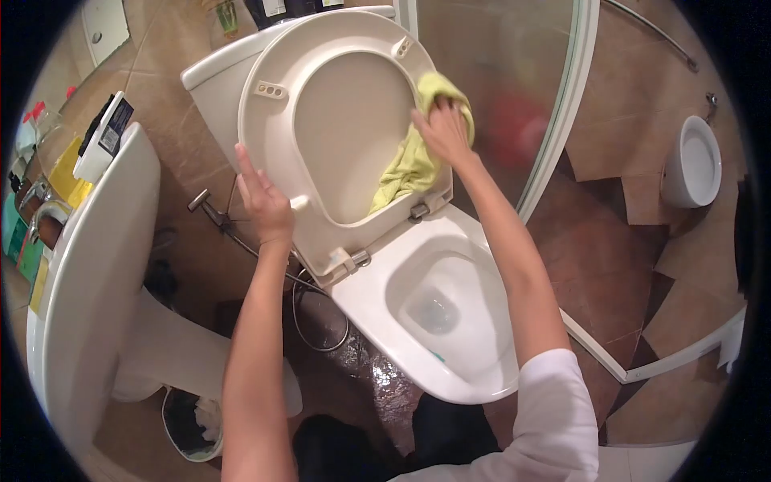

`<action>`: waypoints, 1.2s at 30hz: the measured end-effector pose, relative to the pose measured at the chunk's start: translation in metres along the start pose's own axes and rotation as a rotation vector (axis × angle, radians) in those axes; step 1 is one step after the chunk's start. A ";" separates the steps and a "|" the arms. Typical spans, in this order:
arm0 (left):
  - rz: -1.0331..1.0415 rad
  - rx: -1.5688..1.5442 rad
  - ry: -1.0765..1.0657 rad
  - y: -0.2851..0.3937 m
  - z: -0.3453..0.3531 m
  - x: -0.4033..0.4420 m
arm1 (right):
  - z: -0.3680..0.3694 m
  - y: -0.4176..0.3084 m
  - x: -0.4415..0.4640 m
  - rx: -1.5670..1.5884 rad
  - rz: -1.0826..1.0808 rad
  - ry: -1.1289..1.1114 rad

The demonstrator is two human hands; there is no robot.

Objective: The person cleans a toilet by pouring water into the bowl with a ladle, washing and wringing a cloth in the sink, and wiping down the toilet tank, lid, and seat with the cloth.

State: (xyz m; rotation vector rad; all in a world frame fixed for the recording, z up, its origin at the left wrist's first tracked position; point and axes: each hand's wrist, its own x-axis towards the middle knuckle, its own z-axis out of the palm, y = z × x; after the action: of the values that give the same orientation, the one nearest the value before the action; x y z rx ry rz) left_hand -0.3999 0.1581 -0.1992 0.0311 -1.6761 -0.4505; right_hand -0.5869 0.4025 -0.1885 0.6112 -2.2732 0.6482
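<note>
Our right hand (444,132) pinches the soft, limp yellow-green fabric cloth (411,167) at the right edge of the raised white plastic toilet seat (271,138); we judge the cloth light, best held bunched. Our left hand (265,202), fingers extended, touches the rigid-looking seat's left edge.

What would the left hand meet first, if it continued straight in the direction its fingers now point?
Probably the cistern: the left hand points up along the side of the raised seat, towards it. Depth is hard to judge from this one view.
</note>
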 end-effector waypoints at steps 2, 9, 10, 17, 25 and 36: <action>0.045 0.035 0.014 -0.001 -0.001 0.000 | -0.003 -0.016 0.022 0.310 -0.090 0.149; 0.057 0.077 0.015 0.001 0.001 -0.001 | 0.046 0.033 -0.065 0.395 -0.048 0.337; 0.071 0.071 0.000 0.000 0.000 -0.001 | 0.038 0.036 -0.058 0.401 -0.099 0.318; 0.013 0.035 -0.040 0.001 0.001 -0.005 | 0.003 -0.028 0.032 0.614 0.042 0.056; -0.022 0.014 -0.057 0.002 0.003 -0.005 | 0.057 0.009 -0.072 0.133 0.041 0.166; -0.012 0.066 -0.068 -0.005 0.004 -0.007 | 0.132 0.023 -0.137 0.323 0.182 0.009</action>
State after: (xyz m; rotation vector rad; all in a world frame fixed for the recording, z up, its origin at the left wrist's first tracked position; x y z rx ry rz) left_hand -0.4042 0.1564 -0.2077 0.0754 -1.7579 -0.4095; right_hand -0.5749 0.3743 -0.3775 0.5516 -2.2502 1.1191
